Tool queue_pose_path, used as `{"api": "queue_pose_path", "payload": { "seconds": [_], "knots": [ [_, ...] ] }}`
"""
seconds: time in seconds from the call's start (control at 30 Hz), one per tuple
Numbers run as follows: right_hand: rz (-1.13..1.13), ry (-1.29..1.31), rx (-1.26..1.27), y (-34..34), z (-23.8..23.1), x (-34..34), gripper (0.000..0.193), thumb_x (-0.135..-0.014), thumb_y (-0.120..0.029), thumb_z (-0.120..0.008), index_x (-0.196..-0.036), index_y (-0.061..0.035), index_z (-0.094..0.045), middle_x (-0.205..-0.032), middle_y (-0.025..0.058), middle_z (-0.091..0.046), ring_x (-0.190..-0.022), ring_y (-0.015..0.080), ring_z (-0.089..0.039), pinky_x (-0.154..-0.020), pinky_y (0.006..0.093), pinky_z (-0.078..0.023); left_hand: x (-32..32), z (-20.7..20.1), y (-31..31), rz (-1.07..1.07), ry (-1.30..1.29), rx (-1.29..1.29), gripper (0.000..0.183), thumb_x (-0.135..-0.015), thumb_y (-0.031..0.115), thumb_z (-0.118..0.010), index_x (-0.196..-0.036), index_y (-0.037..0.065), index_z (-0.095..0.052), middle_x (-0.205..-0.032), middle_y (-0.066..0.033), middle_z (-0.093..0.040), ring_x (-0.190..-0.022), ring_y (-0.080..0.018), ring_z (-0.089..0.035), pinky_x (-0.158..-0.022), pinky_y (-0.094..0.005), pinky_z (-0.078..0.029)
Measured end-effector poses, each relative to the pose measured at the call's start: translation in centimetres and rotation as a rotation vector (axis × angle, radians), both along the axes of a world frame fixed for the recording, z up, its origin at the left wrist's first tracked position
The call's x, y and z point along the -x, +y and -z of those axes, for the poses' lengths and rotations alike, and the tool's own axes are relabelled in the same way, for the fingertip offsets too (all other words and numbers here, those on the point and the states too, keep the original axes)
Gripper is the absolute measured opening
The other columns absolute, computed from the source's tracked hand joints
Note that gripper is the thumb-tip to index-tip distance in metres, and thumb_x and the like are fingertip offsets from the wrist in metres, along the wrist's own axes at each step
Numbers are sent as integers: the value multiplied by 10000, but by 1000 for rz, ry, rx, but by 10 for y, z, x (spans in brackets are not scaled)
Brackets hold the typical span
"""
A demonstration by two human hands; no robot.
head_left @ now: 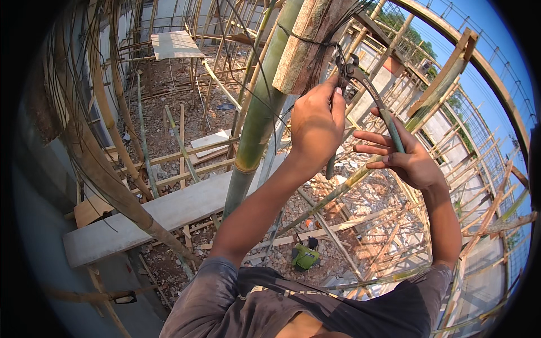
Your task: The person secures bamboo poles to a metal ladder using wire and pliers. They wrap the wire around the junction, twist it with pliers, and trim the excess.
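Note:
Steel pincers (pixel 372 89) with dark jaws and spread handles are up by the binding wire, next to a rough timber (pixel 293 70). My right hand (pixel 416 163) has one handle lying across it, between palm and loosely extended fingers. My left hand (pixel 316 121) is closed in a pinch just below the jaws, on the dark wire ends; its fingertips partly hide them. The second handle hangs down behind my left wrist. Thin binding wire (pixel 307 39) wraps the timber, which stands against a thick green bamboo pole (pixel 259 124).
Far below lies rubble ground (pixel 220 121) with bamboo props and planks. A person in a green top (pixel 305 257) is down there. A pale concrete beam (pixel 152 225) crosses at left, beside a curved pole (pixel 96 163) hung with loose wires. Bamboo scaffolding (pixel 451 186) fills the right side.

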State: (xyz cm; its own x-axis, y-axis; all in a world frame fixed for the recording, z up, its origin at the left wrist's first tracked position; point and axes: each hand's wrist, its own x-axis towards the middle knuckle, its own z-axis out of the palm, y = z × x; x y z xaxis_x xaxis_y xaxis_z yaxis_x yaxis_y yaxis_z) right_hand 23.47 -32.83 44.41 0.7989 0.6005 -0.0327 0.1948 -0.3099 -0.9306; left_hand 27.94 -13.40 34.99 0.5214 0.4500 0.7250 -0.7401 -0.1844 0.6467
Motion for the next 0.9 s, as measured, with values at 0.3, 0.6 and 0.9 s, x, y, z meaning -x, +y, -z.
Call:
{"api": "queue_pose_path", "payload": {
  "seconds": [0.3,0.6,0.9],
  "knots": [
    [-67,76,-654,7,132,-25,686,-656,119,-539,-1299,-102,-445,-1540,213,-357,-1468,387,-319,-1164,533,-356,-8,9,0,-112,-112,-124,221,-1022,136,-495,-1136,-32,-581,-802,-189,-666,-676,-323,-640,-656,-430,-507],
    [-195,25,-898,54,157,-28,686,-652,148,-438,-1322,7,-474,-1538,211,-370,-1407,366,-420,-1111,498,-432,10,-3,-3,617,26,243,230,-1075,182,-441,-1156,-7,-545,-772,26,-471,-689,-65,-452,-628,-247,-467],
    [-80,-158,-589,40,100,-31,761,-599,104,-444,-1359,77,-480,-1511,206,-422,-1397,373,-441,-1075,494,-484,17,3,15,558,12,261,162,-1077,201,-437,-1116,64,-515,-742,75,-386,-562,4,-306,-475,-191,-238]
  ]
}}
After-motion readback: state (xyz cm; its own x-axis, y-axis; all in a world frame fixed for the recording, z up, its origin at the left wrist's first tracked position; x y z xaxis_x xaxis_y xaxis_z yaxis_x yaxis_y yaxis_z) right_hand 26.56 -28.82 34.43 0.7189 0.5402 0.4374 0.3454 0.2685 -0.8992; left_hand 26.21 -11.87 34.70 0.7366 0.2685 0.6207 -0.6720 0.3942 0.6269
